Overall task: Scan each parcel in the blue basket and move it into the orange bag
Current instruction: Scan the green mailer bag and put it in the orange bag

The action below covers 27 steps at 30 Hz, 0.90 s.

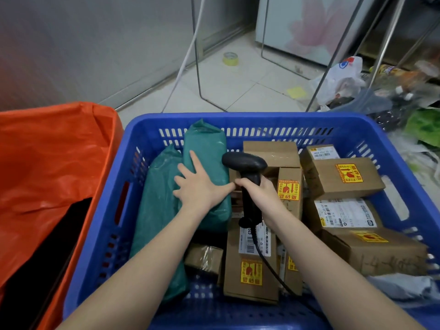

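Standing nearby, I saw the left hand (200, 186) lie flat-fingered on the green parcel (207, 172) mid-frame in the blue basket (238, 120), while right-hand fingers (258, 194) gripped the scanner (247, 177); no label showed, so a scan might have missed.

- Left hand (198, 186): fingers straight and spread, palm down, pressing flat; its thumb reaches toward the right fist.
- Right hand (258, 194): fingers curled round the scanner (247, 177) handle, head above the fist.
- Both forearms bare, extended forward.

Grey wall (71, 44); pale tiled floor (238, 77); metal frame legs (197, 55); tape roll (230, 59); white fridge (309, 25)
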Motion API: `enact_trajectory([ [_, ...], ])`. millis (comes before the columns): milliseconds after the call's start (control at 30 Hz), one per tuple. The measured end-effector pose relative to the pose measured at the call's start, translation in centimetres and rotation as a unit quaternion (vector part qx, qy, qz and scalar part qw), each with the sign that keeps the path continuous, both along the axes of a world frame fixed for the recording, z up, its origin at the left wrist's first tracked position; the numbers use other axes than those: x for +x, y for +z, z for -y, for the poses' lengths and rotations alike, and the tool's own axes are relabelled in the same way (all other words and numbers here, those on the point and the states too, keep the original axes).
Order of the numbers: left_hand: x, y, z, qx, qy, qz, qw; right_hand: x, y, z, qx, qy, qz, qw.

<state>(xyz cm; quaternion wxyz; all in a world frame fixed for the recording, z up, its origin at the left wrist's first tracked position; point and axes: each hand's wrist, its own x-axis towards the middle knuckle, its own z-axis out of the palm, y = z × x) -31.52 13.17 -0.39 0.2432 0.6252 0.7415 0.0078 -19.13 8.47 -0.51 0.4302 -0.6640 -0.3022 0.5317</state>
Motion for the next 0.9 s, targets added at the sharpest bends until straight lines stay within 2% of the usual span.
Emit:
enact_trajectory([
  [433,-1.0,1.9,0.4,0.049,0.023,0.041,0.998,0.2,3.8,-0.6,0.006,0.019,-0.026,0.999],
  [767,-3.5,9.4,2.4,0.11,0.043,0.115,0.986,1.3,12.4,1.5,0.075,0.022,0.01,0.997],
  [900,-5.6,13.1,3.3,0.128,0.084,0.196,0.969,1.9,16.0,3.6,0.108,0.047,0.049,0.992],
])
